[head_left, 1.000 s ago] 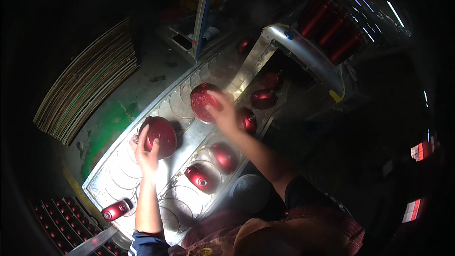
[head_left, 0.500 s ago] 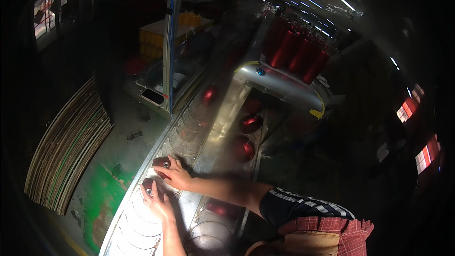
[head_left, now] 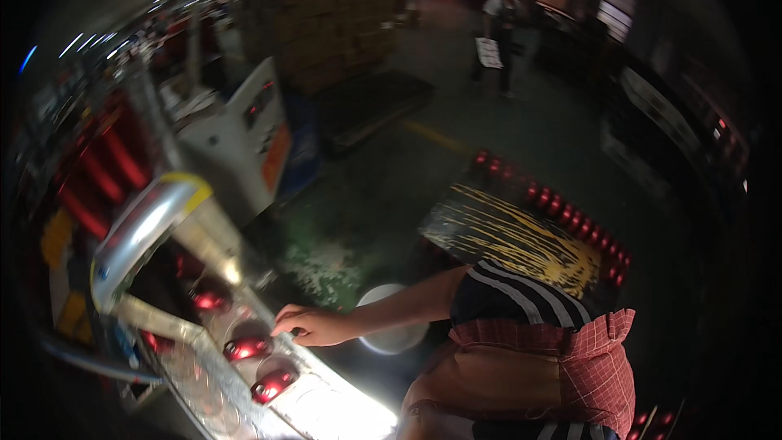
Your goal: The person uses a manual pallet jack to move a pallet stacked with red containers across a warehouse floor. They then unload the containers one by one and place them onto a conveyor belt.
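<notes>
My right hand (head_left: 316, 326) hangs at the near side edge of the lit metal conveyor (head_left: 326, 395). Its fingers are curled, with the thumb side by a small dark spot; whether anything is in them I cannot make out. Closest to it is a shiny red rounded metal piece (head_left: 247, 348) lying in a conveyor slot. A second red piece (head_left: 273, 385) sits nearer to me, and another red piece (head_left: 210, 300) is farther along. My left hand is out of the picture.
A curved silver cover (head_left: 147, 228) spans the conveyor, with tall red cylinders (head_left: 106, 167) behind it. Beyond stands a grey control box (head_left: 236, 143). Rows of red pieces (head_left: 574, 218) stand by a yellow-streaked board (head_left: 513, 236). A white round lid-like thing (head_left: 395, 338) sits below my forearm. A person (head_left: 498, 33) walks far off.
The view has swung to the right. Both hands were on red pieces on the conveyor; my right hand is now off them at the conveyor's edge, and my left hand has left the view.
</notes>
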`<act>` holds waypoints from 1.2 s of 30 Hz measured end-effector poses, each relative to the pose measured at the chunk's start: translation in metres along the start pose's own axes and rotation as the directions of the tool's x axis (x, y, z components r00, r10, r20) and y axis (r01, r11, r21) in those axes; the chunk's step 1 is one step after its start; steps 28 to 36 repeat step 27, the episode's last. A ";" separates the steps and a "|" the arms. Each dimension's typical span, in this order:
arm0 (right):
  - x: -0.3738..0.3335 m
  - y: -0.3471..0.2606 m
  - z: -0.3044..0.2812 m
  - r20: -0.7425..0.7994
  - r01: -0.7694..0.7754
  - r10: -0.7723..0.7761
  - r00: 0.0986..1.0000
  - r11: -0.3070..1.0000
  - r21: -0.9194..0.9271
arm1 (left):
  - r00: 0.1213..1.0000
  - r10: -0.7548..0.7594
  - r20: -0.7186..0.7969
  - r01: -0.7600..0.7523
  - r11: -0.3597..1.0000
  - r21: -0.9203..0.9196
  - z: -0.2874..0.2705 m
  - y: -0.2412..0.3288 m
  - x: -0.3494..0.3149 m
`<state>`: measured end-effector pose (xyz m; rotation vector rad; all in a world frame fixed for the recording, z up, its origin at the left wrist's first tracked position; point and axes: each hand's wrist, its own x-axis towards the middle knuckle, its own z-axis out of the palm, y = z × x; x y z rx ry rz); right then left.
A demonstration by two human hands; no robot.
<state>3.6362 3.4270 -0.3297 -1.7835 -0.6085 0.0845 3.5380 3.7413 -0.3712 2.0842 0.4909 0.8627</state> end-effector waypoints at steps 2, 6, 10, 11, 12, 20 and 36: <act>-0.054 0.033 -0.057 -0.133 -0.216 0.203 0.970 0.972 -0.092 | 0.988 0.039 0.150 -0.016 0.989 -0.149 0.054 0.030 -0.008; -0.227 0.106 -0.161 -0.410 -0.479 0.368 0.834 0.853 -0.208 | 0.848 0.083 0.524 0.139 0.918 -0.371 0.163 0.093 -0.076; -0.425 0.157 -0.206 -0.549 -0.708 0.568 0.613 0.703 -0.064 | 0.557 0.029 0.830 0.380 0.879 -0.286 0.243 0.146 -0.172; -0.476 0.167 -0.226 -0.558 -0.751 0.588 0.586 0.653 -0.100 | 0.514 0.069 0.855 0.337 0.900 -0.276 0.259 0.173 -0.213; -0.521 0.178 -0.230 -0.562 -0.771 0.595 0.574 0.624 -0.127 | 0.462 0.103 0.881 0.310 0.912 -0.269 0.276 0.194 -0.253; -0.805 0.183 -0.260 -0.658 -0.756 0.685 -0.314 0.239 0.610 | -0.088 -0.103 0.991 0.186 0.975 0.118 0.389 0.317 -0.472; -0.888 0.194 -0.290 -0.657 -0.591 0.600 -0.456 0.348 0.728 | -0.375 0.072 0.924 -0.006 0.997 -0.080 0.517 0.372 -0.593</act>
